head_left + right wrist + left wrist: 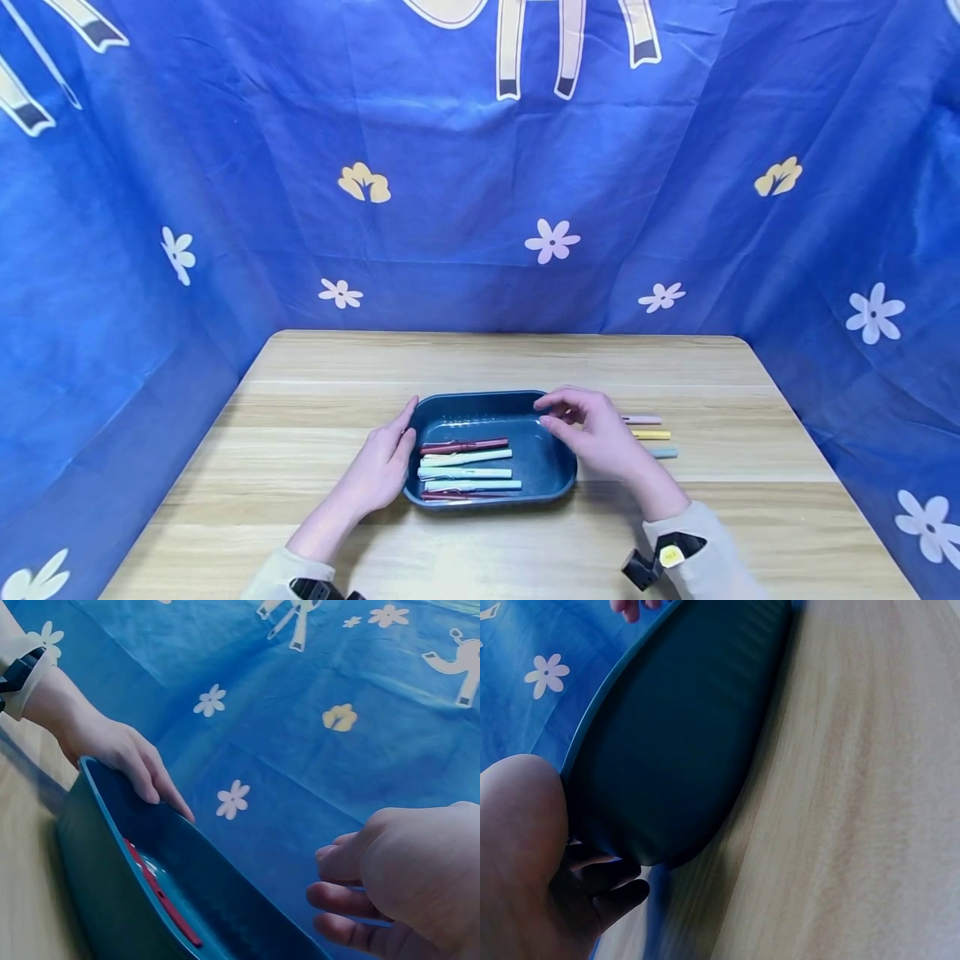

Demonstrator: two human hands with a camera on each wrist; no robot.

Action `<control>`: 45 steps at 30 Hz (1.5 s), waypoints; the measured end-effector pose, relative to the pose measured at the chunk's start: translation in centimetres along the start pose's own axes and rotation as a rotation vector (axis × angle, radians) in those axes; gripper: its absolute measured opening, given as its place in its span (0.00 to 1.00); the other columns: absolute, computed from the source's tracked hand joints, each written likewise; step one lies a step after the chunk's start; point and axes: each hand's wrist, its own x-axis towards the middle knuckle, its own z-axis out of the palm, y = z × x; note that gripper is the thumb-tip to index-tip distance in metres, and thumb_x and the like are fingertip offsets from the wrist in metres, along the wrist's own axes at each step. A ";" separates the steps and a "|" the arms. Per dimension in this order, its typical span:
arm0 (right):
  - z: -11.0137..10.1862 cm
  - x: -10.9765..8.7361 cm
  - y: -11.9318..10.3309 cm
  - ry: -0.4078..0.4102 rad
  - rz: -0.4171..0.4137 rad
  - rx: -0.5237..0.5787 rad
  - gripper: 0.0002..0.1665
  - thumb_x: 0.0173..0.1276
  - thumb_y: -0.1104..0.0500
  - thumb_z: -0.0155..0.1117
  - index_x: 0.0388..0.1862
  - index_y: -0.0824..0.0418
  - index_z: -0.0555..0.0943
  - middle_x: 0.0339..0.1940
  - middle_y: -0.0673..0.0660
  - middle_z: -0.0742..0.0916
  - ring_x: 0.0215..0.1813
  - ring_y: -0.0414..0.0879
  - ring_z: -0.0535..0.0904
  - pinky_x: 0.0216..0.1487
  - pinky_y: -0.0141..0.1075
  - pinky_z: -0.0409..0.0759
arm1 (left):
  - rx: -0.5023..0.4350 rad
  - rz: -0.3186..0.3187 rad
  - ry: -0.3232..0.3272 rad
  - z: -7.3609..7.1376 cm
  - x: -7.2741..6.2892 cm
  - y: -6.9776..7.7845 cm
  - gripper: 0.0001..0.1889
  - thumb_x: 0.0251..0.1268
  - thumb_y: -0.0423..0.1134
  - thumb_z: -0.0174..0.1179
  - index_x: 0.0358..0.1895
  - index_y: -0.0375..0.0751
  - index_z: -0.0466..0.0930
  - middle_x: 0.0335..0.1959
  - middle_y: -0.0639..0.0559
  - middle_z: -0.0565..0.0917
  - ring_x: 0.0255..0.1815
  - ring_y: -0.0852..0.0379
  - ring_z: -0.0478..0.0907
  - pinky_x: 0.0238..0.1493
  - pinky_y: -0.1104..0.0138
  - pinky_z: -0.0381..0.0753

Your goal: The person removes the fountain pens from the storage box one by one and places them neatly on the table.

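Observation:
A dark blue-green plastic box (491, 503) stands on the table, open at the top. My left hand (380, 465) grips its left end, with the thumb at the rim and other fingers against the outer wall in the left wrist view. Inside lie several capped pens side by side, among them a maroon pen (464, 447) and a pale mint pen (465, 473). Over the box's right end hovers my right hand (596, 433), its fingers loosely bent with nothing between them. The right wrist view also shows those fingers (349, 900) holding nothing.
Right of the box, partly behind my right hand, lie a lilac pen (642, 420), a yellow pen (651, 435) and a grey-blue pen (663, 453). Blue patterned cloth (450, 250) hangs behind and beside the wooden table (337, 367).

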 end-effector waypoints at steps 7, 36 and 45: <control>1.9 1.4 -0.5 -0.052 -0.014 -0.009 0.11 0.76 0.63 0.70 0.54 0.62 0.88 0.43 0.50 0.89 0.40 0.45 0.83 0.41 0.35 0.86 | -0.001 -0.004 -0.001 -0.2 0.1 0.0 0.28 0.87 0.33 0.45 0.84 0.33 0.56 0.77 0.31 0.68 0.76 0.36 0.67 0.78 0.44 0.62; 6.2 5.0 0.9 -0.209 0.099 -0.137 0.07 0.77 0.63 0.68 0.50 0.59 0.88 0.36 0.44 0.87 0.39 0.39 0.82 0.39 0.35 0.83 | 0.013 -0.014 -0.016 -0.5 0.6 -0.3 0.29 0.86 0.33 0.45 0.84 0.32 0.56 0.76 0.31 0.69 0.76 0.36 0.68 0.78 0.44 0.63; 7.0 5.4 1.3 -0.230 0.137 -0.233 0.06 0.74 0.65 0.70 0.47 0.60 0.89 0.35 0.44 0.86 0.38 0.37 0.81 0.44 0.37 0.81 | 0.007 -0.007 -0.017 -0.5 0.7 -0.3 0.28 0.86 0.32 0.45 0.83 0.32 0.56 0.76 0.30 0.69 0.76 0.36 0.68 0.77 0.44 0.63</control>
